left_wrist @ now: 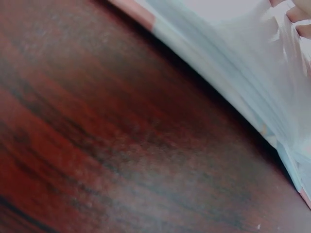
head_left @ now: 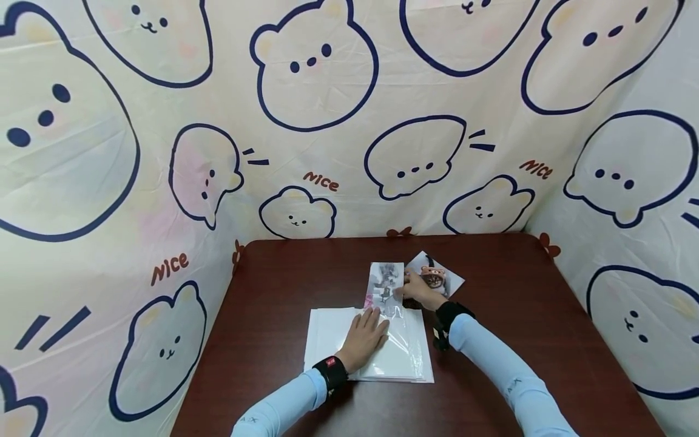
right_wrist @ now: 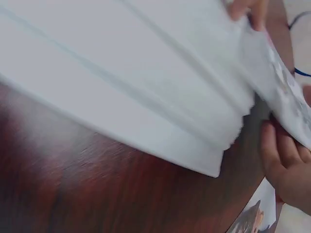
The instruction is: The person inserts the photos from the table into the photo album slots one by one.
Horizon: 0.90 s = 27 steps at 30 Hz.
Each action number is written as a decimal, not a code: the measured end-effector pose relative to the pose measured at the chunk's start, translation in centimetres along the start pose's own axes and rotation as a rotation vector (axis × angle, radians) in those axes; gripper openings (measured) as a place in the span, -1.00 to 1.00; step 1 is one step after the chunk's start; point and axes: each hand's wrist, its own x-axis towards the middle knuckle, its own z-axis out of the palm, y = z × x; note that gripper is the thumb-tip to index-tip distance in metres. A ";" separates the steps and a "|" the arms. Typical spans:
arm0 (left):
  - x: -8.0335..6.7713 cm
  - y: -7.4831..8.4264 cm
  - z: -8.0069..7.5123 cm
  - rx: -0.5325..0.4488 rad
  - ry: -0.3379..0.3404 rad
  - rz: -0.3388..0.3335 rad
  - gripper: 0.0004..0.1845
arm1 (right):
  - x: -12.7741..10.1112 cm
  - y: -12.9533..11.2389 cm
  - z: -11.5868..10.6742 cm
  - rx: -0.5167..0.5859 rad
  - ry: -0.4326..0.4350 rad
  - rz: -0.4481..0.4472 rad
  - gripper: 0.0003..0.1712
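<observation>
A white album (head_left: 401,364) with clear plastic sleeves lies on the table, its stacked page edges (left_wrist: 218,63) showing in the left wrist view. A printed picture card (head_left: 385,280) sticks out past the album's far edge, its lower end at the mouth of a sleeve. My left hand (head_left: 363,341) rests on the page with its fingers extended, just below the card. At the card's right edge, my right hand (head_left: 420,291) pinches it between thumb and fingers. In the right wrist view, fingers (right_wrist: 286,150) lie under the card (right_wrist: 291,104).
A second picture card (head_left: 449,280) lies askew behind my right hand, partly covered by it. The dark brown table (head_left: 284,273) reaches back to a cloth backdrop (head_left: 349,152) printed with cartoon animals. Similar cloth hangs at both sides.
</observation>
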 end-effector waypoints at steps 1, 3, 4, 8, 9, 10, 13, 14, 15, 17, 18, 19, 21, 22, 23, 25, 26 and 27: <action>0.1 0.0 0.0 -0.003 0.004 0.001 -0.58 | 0.3 -0.1 -0.2 0.034 0.023 -0.017 -0.14; 0.2 -0.1 0.1 -0.012 0.006 0.003 -0.58 | 0.7 -0.2 -0.4 0.023 0.061 -0.087 -0.17; 0.2 -0.1 0.1 -0.019 0.004 0.004 -0.58 | 0.9 -0.2 -0.5 -0.017 0.068 -0.122 -0.19; -0.6 0.1 0.5 -0.034 0.026 0.034 -0.57 | 0.8 -0.4 -0.2 -0.189 0.052 -0.236 -0.31; -0.9 0.2 0.5 -0.036 0.040 0.051 -0.57 | 0.7 -0.4 -0.1 -0.213 0.043 -0.243 -0.33; -1.2 0.2 0.6 -0.038 0.061 0.072 -0.57 | 0.6 -0.4 0.0 -0.220 0.033 -0.245 -0.34; -2.1 0.3 0.4 -0.037 0.130 0.147 -0.56 | 0.3 -0.5 0.2 -0.239 0.019 -0.252 -0.38; -2.4 0.4 0.4 -0.036 0.148 0.176 -0.55 | 0.2 -0.5 0.2 -0.247 0.019 -0.256 -0.39; -2.6 0.5 0.2 -0.039 0.155 0.202 -0.53 | 0.2 -0.5 0.2 -0.250 0.015 -0.255 -0.40; -3.0 0.6 -0.2 -0.047 0.162 0.247 -0.49 | 0.0 -0.5 0.2 -0.266 0.007 -0.261 -0.41; -3.2 0.6 -0.3 -0.053 0.159 0.264 -0.47 | 0.0 -0.5 0.1 -0.267 0.002 -0.257 -0.42; -3.3 0.6 -0.5 -0.055 0.154 0.277 -0.46 | -0.1 -0.6 0.1 -0.270 -0.001 -0.257 -0.43; -3.4 0.6 -0.8 -0.068 0.148 0.290 -0.45 | -0.2 -0.7 0.1 -0.265 -0.022 -0.241 -0.44; -3.5 0.6 -0.9 -0.074 0.149 0.293 -0.45 | -0.3 -0.7 0.1 -0.265 -0.030 -0.236 -0.45; -3.5 0.7 -1.0 -0.080 0.149 0.294 -0.45 | -0.4 -0.7 0.2 -0.261 -0.038 -0.231 -0.46; -3.8 0.7 -1.0 -0.096 0.162 0.301 -0.44 | -0.6 -0.7 0.3 -0.263 -0.055 -0.211 -0.47; -3.9 0.8 -1.0 -0.106 0.168 0.305 -0.44 | -0.7 -0.6 0.3 -0.266 -0.064 -0.203 -0.47; -4.1 0.9 -1.0 -0.113 0.176 0.309 -0.44 | -0.8 -0.5 0.4 -0.265 -0.070 -0.196 -0.47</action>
